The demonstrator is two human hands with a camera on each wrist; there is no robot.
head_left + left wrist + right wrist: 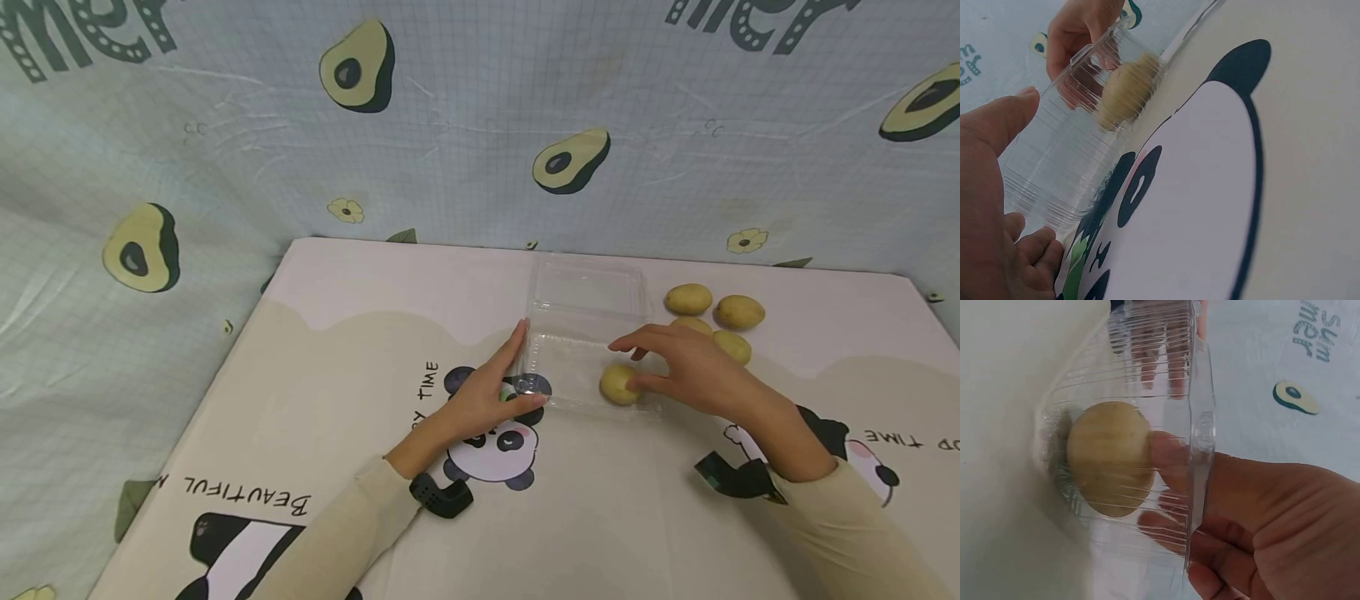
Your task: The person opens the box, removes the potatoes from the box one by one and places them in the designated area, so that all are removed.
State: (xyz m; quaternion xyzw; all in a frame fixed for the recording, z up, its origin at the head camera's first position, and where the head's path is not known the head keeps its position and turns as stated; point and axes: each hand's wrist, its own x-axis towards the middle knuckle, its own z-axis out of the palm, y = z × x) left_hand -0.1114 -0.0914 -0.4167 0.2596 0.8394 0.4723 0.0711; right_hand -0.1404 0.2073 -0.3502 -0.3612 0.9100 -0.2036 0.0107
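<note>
A clear plastic clamshell box (pixel 573 367) lies on the table with its lid (pixel 588 283) folded back. One yellowish potato (pixel 619 384) sits in the right front part of its base, seen through the ribbed wall in the right wrist view. My right hand (pixel 697 371) reaches into the box; the thumb touches the potato, while the fingers are spread apart from it. On the box's left side rests my left hand (pixel 487 400), index finger extended along the wall and thumb at the front corner. Several more potatoes (pixel 739 312) lie right of the box, partly hidden by my right hand.
The table (pixel 360 283) has a cloth printed with pandas and lettering. Behind it hangs a curtain (pixel 465 125) with avocado prints, close to the lid's back edge. A dark band with a camera (pixel 441 495) is on the left wrist, another camera (pixel 735 477) on the right.
</note>
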